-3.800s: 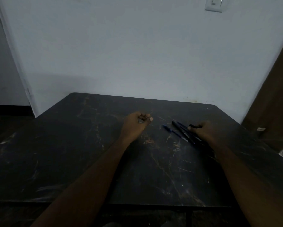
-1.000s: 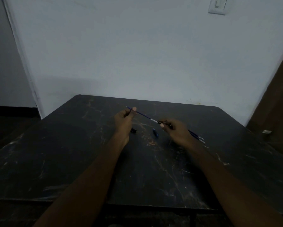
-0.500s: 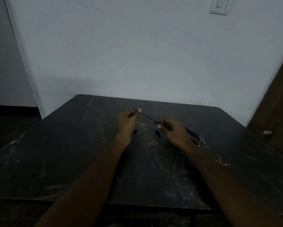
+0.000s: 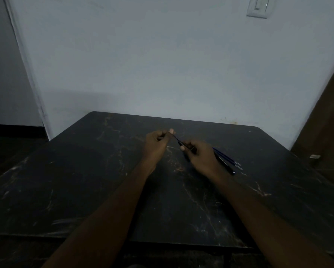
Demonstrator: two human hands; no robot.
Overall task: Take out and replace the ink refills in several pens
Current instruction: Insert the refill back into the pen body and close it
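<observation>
Black plastic pen barrel (image 4: 225, 164), slim, is held just above the table (image 4: 85, 180), approx. over its far-centre area. Right hand (image 4: 200, 156) curls round the barrel's front end, fingers and thumb closed firmly on it. The rear end sticks out past the wrist toward the table's right edge. Left hand (image 4: 156, 141) pinches the thin ink refill (image 4: 176, 138) betw. thumb and forefinger, at the end nearer the table's far-left corner. The refill bridges both hands, its other end at the barrel mouth. How far it sits inside: can't tell, light too poor.

Handling, est.: refill is v. light, narrow and smooth, and likely bends if pushed off-axis. Its tip may smear ink. Best hold is a short pinch close to the barrel mouth, kept in line w/ the bore. Barrel is stiff, light and somewhat slick; a mid-body grip should give more control.

Spare pens (image 4: 231, 161), blue, lie on the table nearer its right edge, partly hidden by the right hand.
</observation>
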